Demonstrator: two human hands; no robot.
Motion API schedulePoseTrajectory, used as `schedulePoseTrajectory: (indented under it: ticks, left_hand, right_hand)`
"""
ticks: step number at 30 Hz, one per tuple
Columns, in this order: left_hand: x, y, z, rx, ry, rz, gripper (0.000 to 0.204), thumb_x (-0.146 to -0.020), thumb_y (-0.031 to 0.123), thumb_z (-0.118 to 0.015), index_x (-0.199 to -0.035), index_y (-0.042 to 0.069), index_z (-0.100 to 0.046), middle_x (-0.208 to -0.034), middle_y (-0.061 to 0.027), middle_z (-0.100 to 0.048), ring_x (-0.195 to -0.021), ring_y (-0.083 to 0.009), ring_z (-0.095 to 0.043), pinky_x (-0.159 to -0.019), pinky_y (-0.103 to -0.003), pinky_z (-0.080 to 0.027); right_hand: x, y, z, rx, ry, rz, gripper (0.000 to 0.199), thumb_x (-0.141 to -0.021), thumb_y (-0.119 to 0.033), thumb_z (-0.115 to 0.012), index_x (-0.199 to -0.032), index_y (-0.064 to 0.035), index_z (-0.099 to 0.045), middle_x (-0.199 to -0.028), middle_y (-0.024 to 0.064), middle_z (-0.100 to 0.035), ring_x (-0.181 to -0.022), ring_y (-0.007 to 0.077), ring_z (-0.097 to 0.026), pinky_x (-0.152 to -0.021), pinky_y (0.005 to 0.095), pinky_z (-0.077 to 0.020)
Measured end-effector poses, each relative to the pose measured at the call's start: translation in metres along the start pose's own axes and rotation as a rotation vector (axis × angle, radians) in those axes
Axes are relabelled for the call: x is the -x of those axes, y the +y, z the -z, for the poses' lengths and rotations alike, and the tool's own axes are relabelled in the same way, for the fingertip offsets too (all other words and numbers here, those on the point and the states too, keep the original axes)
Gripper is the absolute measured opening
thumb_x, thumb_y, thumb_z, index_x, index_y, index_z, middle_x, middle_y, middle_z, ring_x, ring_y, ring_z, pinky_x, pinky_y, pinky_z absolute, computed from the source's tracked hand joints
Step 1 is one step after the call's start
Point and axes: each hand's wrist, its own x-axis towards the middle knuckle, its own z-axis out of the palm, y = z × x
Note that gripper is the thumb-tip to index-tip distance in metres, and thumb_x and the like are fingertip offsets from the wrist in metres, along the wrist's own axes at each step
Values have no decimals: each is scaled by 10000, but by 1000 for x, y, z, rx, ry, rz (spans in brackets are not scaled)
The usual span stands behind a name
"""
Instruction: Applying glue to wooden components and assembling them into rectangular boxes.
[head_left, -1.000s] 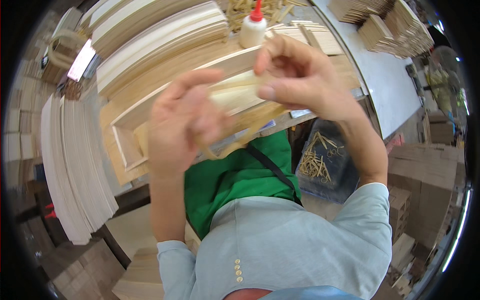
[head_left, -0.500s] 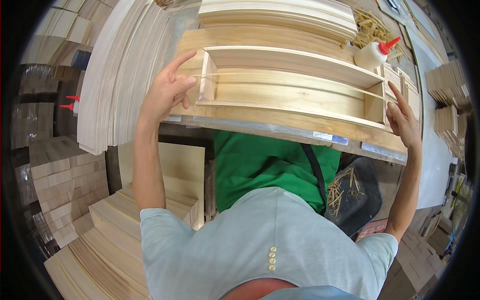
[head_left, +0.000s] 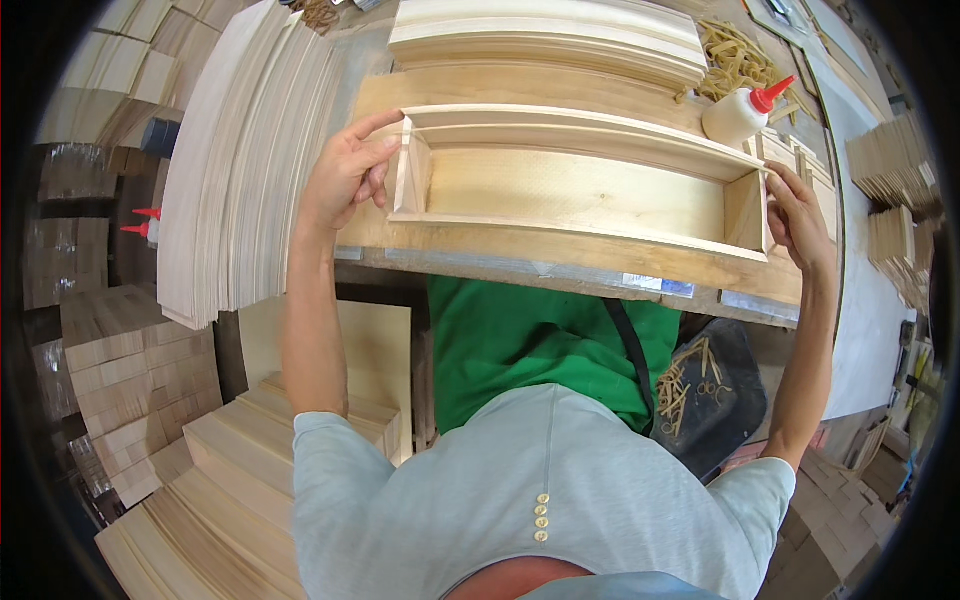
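Note:
A long, shallow wooden box (head_left: 580,250) sits on the workbench, its inside facing up. A thin rubber band (head_left: 560,131) stretches along its length near the far wall, reaching both short ends. My left hand (head_left: 345,172) is at the far left corner, index finger extended against the end and the other fingers curled, with the band's end hooked in it. At the opposite end, my right hand (head_left: 795,215) is closed at the far right corner, its fingertips on the band and the box edge. The exact grip on the band is partly hidden.
Behind the box lies a stack of wooden boards (head_left: 550,45). A white glue bottle (head_left: 733,117) with a red cap stands near a pile of rubber bands (head_left: 740,55). Tall thin panels (head_left: 250,160) rise on the left. Below the bench is a black tub (head_left: 725,400).
Both hands have closed in toward the box ends, bringing the rubber band from across the box's middle to its far wall. The right fingers have bent onto the corner.

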Motion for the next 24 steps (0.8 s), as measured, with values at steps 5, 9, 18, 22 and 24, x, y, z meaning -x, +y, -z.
schedulePoseTrajectory:
  ticks: [5, 9, 18, 22, 24]
  left_hand:
    - [-25, -10, 2, 166, 169, -63, 184, -908, 151, -574, -984, -9, -622, -525, 31, -471, -355, -31, -364, -371, -207, -370]
    - [-38, -20, 11, 278, 120, -84, 158, -917, 161, -564, -876, 18, -618, -524, 30, -481, -348, -37, -363, -365, -205, -356]
    - [-9, -1, -11, -280, 245, -114, 340, -889, 225, -604, -1137, -7, -577, -975, -112, -621, -855, -133, -617, -710, -257, -500]
    - [-3, -4, -32, -270, 189, -234, 455, -847, 138, -617, -1256, -16, -489, -1177, -137, -567, -1043, -159, -565, -881, -290, -455]
    - [-6, -11, -32, -200, 193, -288, 430, -841, 87, -598, -1245, -15, -490, -1174, -129, -574, -1032, -155, -567, -892, -290, -448]
  right_hand:
    - [-22, 2, 8, -68, -56, 20, 230, -959, -224, -522, -989, -10, -602, -566, -37, -454, -397, 19, -369, -323, 168, -266]
    - [-30, 5, 13, -130, -131, -16, 202, -953, -188, -523, -997, -5, -599, -554, -35, -458, -394, 20, -369, -317, 171, -276]
    - [-24, 25, 13, -142, -170, 59, 362, -955, -242, -520, -1222, 2, -543, -1037, 75, -630, -891, 109, -589, -804, 280, -499]
    - [1, 9, -5, 31, -112, 244, 459, -927, -227, -548, -1327, -20, -462, -1182, 68, -581, -1055, 132, -526, -934, 295, -423]
    - [7, 7, -18, 260, -31, 397, 457, -916, -205, -553, -1329, -35, -461, -1168, 59, -586, -1033, 132, -534, -916, 283, -429]
